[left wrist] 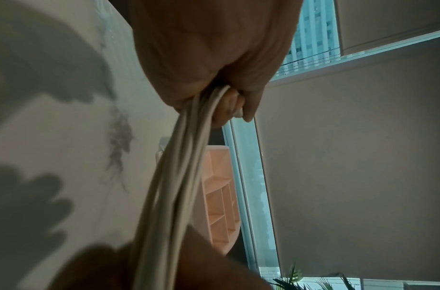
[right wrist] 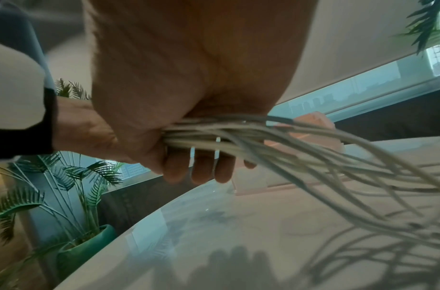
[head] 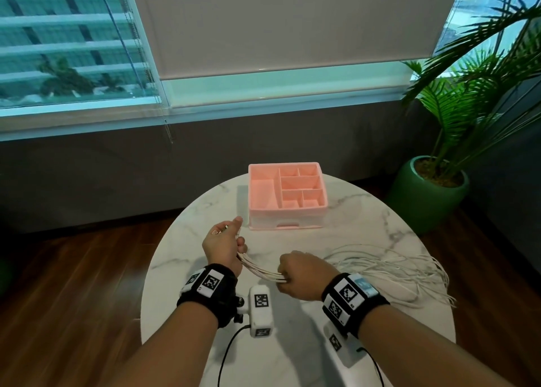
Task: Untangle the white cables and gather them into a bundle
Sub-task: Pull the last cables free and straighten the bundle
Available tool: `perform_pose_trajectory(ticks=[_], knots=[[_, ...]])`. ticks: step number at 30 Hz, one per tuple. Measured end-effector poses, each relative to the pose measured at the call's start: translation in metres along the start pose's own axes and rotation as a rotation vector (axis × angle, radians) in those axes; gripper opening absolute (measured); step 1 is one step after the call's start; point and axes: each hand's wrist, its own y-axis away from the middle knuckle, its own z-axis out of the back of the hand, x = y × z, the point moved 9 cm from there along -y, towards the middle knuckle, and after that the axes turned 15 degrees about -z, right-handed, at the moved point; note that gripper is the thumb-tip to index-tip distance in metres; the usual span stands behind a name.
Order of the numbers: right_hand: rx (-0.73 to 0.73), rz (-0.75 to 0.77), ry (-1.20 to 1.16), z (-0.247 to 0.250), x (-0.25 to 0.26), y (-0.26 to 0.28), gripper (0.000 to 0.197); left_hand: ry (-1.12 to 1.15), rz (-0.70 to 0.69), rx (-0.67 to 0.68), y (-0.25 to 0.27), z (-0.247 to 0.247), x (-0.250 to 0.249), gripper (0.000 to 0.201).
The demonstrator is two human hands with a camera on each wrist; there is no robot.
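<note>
Several white cables (head: pixel 262 271) run as one tight strand between my two hands above the round marble table (head: pixel 366 211). My left hand (head: pixel 224 244) grips one end of the strand, its fingers curled round the cables (left wrist: pixel 189 157). My right hand (head: pixel 303 275) is closed in a fist round the same cables (right wrist: pixel 213 135). Past the right fist the cables (head: pixel 409 272) fan out loose to the right and lie in long loops on the table, reaching its right edge. In the right wrist view the loose strands (right wrist: pixel 350 166) spread apart and cast shadows on the marble.
A pink compartment box (head: pixel 285 195) stands at the far side of the table, just beyond my left hand. A potted palm in a green pot (head: pixel 429 193) stands on the floor to the right. Dark wooden floor surrounds the table; a window wall lies behind.
</note>
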Motion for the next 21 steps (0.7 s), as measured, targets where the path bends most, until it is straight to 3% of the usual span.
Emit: perform_pose_trajectory(ticks=[4,7,9,12,13,15,17,18,19,21], knots=[[0.002,0.061,-0.166,-0.002,0.024,0.002,0.018,0.048,0.024,-0.008,0.009,-0.008,0.009,0.024],[0.052,0.016,-0.227,-0.011,0.022,0.001,0.031,0.056,0.054,0.039,0.012,-0.008,0.011,0.020],[0.110,-0.015,-0.272,-0.013,0.015,0.000,0.040,0.027,0.125,0.165,0.016,-0.008,0.012,0.019],[0.174,-0.029,-0.306,-0.006,0.006,-0.002,0.040,-0.285,0.186,0.392,0.016,0.002,0.016,0.051],[0.194,-0.035,-0.300,-0.002,0.003,-0.004,0.040,-0.457,0.133,0.423,0.012,0.007,0.011,0.063],[0.236,-0.051,-0.253,0.004,-0.003,-0.006,0.042,-0.694,-0.122,0.435,0.003,0.009,-0.012,0.072],[0.271,-0.082,-0.189,0.007,-0.005,-0.008,0.043,-0.690,-0.389,0.538,0.007,-0.012,-0.040,0.050],[0.290,-0.094,-0.161,0.007,-0.004,-0.009,0.043,-0.657,-0.455,0.635,0.014,-0.026,-0.045,0.035],[0.311,-0.100,-0.144,0.007,-0.001,-0.010,0.042,-0.631,-0.465,0.745,0.024,-0.041,-0.046,0.026],[0.365,-0.062,-0.142,0.007,0.014,-0.009,0.036,-0.599,-0.374,0.934,0.044,-0.055,-0.035,0.035]])
